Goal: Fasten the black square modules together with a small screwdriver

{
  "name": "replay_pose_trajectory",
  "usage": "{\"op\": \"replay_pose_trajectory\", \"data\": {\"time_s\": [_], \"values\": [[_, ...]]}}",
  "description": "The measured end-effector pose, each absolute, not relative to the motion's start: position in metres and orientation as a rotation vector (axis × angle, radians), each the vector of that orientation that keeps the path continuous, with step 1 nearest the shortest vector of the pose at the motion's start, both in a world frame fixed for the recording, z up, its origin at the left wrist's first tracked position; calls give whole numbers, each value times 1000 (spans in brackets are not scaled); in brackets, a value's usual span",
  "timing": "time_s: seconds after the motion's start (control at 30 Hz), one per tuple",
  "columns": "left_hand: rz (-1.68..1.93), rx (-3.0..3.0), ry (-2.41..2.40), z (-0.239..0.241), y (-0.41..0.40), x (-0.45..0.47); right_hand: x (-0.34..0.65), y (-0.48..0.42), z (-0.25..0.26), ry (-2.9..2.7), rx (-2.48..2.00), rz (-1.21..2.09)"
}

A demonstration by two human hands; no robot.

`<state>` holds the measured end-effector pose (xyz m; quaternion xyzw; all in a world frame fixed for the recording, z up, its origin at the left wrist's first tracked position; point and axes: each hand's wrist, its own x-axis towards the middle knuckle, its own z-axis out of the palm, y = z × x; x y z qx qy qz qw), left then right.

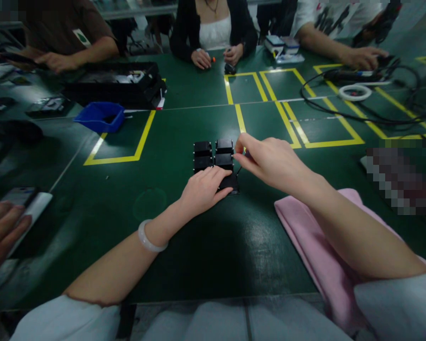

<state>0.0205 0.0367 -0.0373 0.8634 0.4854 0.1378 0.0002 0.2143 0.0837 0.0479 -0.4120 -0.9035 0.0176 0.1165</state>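
Note:
Several small black box-shaped parts (213, 154) sit packed together in a block on the green table (199, 237). My left hand (204, 189) lies flat over the near parts, fingers pressing on the one at the block's near right corner (231, 183). My right hand (270, 158) hovers at the block's right side, thumb and forefinger pinched close together by the far right part; whether anything is between them I cannot tell. A pale bangle (149, 238) circles my left wrist.
A pink cloth (312, 246) lies under my right forearm. A blue bin (101, 116) and a black tray (117, 83) stand at far left. Cables (358, 111) and a white ring (355, 92) lie at far right. Other people sit around; another person's hand (0, 232) holds a phone at left.

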Motion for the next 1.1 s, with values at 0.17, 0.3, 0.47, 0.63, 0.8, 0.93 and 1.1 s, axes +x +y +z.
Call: {"op": "replay_pose_trajectory", "data": {"time_s": [0.17,0.3,0.47,0.63,0.8,0.93,1.1], "values": [[439,2714,1529,-37,36,20,214,84,48,-2618,-1180,148],[444,2715,1520,-37,36,20,214,83,49,-2625,-1206,114],[447,2709,1525,-38,36,20,214,84,48,-2625,-1219,78],[463,2710,1512,-38,36,20,214,83,48,-2599,-1206,121],[443,2704,1516,-38,36,20,213,83,50,-2636,-1230,46],[434,2702,1526,-38,36,20,213,83,49,-2649,-1229,58],[464,2704,1518,-39,37,20,214,82,50,-2643,-1213,106]]}}
